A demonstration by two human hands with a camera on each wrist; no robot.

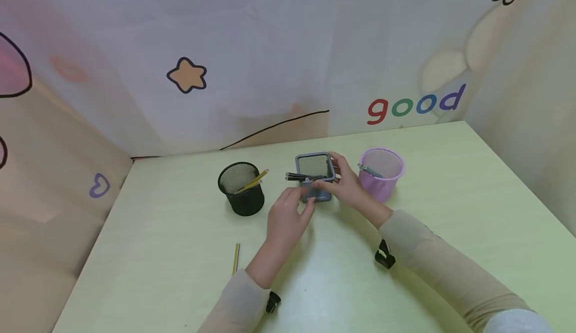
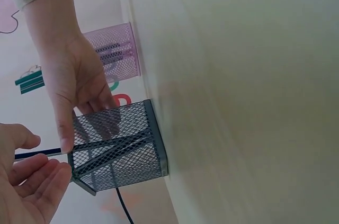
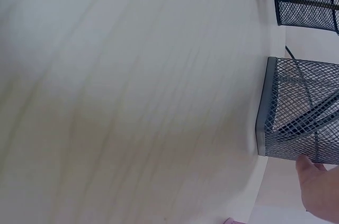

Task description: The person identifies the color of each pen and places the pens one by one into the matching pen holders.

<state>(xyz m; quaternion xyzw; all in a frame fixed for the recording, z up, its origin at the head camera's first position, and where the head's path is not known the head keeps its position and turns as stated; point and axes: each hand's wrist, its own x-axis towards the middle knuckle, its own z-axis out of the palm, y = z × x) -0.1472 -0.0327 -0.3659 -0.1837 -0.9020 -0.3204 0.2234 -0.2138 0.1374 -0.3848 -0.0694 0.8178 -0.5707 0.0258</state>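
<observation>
A grey square mesh pen holder (image 1: 312, 163) stands on the table, with several dark pencils (image 1: 297, 177) leaning out over its left side. My right hand (image 1: 348, 185) grips the holder at its right side, thumb at the front rim and fingers behind. Just in front of it is my left hand (image 1: 285, 218), its thumb and fingers apart and loosely bent, close to the pencils. In the left wrist view, the left fingers (image 2: 45, 179) hold nothing visible, and pencils show slanting through the mesh. The right wrist view catches only part of the right hand (image 3: 320, 189) beside the holder.
Left of the square holder stands a round black mesh holder (image 1: 245, 203) with yellow pencils (image 1: 252, 183). On the right is a pink-purple mesh holder (image 1: 380, 188) with teal pencils (image 1: 371, 171). A yellow-striped pencil (image 1: 236, 258) lies near my left sleeve. A printed curtain (image 1: 279, 63) hangs behind the table.
</observation>
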